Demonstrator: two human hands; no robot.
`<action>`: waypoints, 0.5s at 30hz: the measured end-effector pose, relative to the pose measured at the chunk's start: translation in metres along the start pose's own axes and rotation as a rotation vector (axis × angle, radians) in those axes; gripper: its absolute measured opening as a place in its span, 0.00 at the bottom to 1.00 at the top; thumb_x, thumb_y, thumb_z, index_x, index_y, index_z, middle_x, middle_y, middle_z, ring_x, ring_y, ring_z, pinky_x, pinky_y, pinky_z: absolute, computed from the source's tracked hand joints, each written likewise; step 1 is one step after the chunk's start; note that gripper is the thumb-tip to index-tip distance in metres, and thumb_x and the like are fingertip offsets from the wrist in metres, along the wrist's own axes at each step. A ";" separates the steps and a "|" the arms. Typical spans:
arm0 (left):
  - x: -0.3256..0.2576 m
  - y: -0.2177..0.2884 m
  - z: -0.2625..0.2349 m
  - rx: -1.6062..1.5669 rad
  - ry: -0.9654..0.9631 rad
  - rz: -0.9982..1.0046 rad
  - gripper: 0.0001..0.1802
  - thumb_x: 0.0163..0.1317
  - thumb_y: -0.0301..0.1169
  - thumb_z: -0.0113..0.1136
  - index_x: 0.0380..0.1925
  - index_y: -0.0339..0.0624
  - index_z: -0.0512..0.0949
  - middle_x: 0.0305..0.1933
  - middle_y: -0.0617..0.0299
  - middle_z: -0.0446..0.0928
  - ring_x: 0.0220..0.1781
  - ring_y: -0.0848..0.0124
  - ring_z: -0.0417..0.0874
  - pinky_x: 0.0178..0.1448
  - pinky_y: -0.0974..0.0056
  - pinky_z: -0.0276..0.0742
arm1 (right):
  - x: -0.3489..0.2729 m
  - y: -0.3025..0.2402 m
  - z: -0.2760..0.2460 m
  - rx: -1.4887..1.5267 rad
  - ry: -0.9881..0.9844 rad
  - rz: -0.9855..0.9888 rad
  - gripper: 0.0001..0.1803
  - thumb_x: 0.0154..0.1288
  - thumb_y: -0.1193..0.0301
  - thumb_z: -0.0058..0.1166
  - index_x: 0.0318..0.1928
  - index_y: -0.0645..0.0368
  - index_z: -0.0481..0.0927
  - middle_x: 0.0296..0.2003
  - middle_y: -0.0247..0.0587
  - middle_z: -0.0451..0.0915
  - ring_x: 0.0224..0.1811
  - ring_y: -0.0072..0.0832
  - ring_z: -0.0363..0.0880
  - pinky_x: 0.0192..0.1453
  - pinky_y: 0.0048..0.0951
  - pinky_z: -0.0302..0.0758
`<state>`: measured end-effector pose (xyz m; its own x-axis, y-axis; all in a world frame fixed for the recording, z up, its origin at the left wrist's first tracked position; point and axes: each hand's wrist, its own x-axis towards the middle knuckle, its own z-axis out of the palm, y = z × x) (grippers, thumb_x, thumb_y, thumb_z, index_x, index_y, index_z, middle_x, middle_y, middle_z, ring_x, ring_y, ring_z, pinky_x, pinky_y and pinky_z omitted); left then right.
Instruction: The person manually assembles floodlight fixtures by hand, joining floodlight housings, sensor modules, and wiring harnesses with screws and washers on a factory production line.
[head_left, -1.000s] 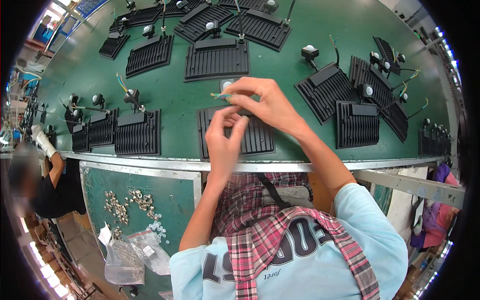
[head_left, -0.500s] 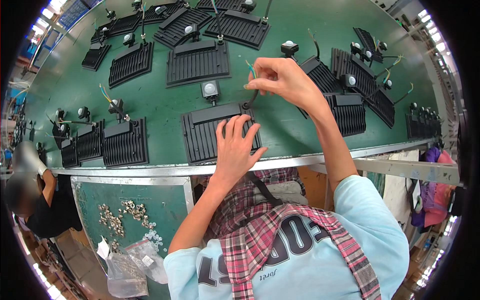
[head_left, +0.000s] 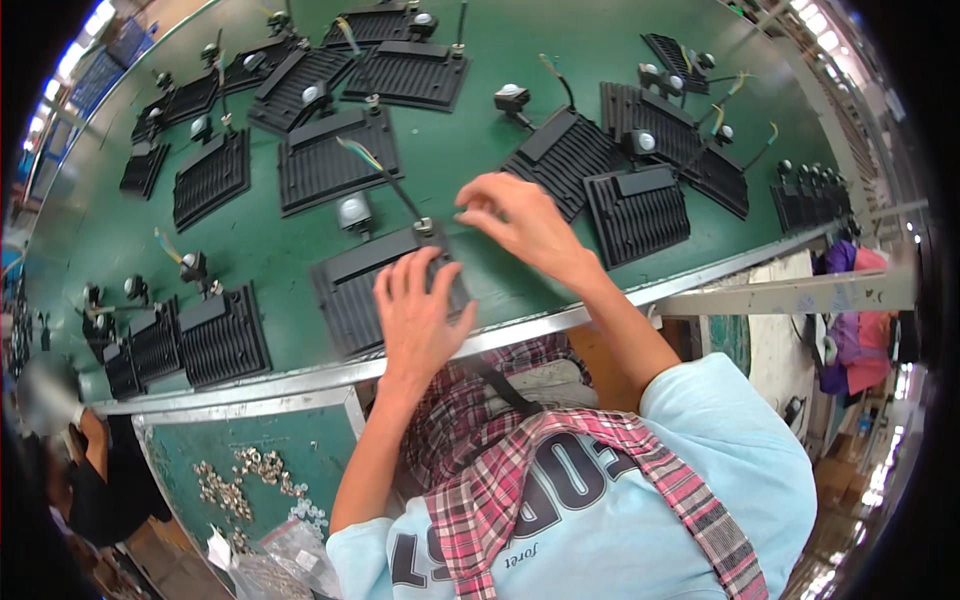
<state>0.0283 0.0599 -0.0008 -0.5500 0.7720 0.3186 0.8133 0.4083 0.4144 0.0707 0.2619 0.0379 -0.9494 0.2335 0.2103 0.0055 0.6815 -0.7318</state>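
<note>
This looks like an assembly workshop or factory floor: a long green, metal-edged tabletop (head_left: 520,45) carries many near-identical finned black units (head_left: 345,310), most with white-domed sensor heads (head_left: 512,97) and upright bare-ended wires (head_left: 560,72). A lower green side table (head_left: 300,425) holds loose metal fittings (head_left: 222,490) in heaps and clear plastic bags (head_left: 302,552). Another person (head_left: 92,490) is along the same tabletop edge, at far left.
</note>
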 end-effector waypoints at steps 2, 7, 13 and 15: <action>-0.005 -0.015 -0.012 0.052 0.022 -0.024 0.25 0.47 0.36 0.68 0.48 0.47 0.78 0.60 0.55 0.69 0.66 0.54 0.66 0.70 0.47 0.58 | -0.022 0.003 -0.032 -0.057 0.346 -0.022 0.09 0.60 0.76 0.60 0.42 0.61 0.81 0.39 0.44 0.82 0.42 0.39 0.80 0.48 0.36 0.75; -0.023 -0.062 -0.036 0.129 0.066 -0.078 0.24 0.48 0.33 0.65 0.48 0.45 0.77 0.61 0.54 0.69 0.66 0.51 0.67 0.70 0.47 0.60 | -0.090 0.054 -0.095 -0.514 0.805 0.236 0.11 0.63 0.78 0.57 0.46 0.63 0.81 0.45 0.43 0.80 0.47 0.38 0.77 0.56 0.36 0.72; -0.035 -0.073 -0.051 0.152 0.055 -0.110 0.25 0.48 0.26 0.64 0.50 0.47 0.76 0.62 0.56 0.69 0.68 0.54 0.67 0.76 0.44 0.54 | -0.067 0.036 -0.070 -0.431 0.540 0.021 0.15 0.61 0.77 0.59 0.49 0.58 0.79 0.47 0.46 0.77 0.56 0.45 0.71 0.62 0.42 0.68; -0.040 -0.078 -0.051 0.171 0.061 -0.156 0.25 0.48 0.25 0.63 0.50 0.47 0.75 0.62 0.55 0.68 0.68 0.54 0.67 0.77 0.44 0.53 | -0.033 0.055 -0.053 -0.609 0.459 0.005 0.21 0.61 0.73 0.61 0.55 0.57 0.77 0.50 0.47 0.76 0.56 0.48 0.70 0.63 0.45 0.67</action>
<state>-0.0234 -0.0279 -0.0022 -0.6777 0.6643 0.3154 0.7351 0.6007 0.3142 0.1188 0.3286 0.0252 -0.7234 0.4120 0.5541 0.3085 0.9108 -0.2744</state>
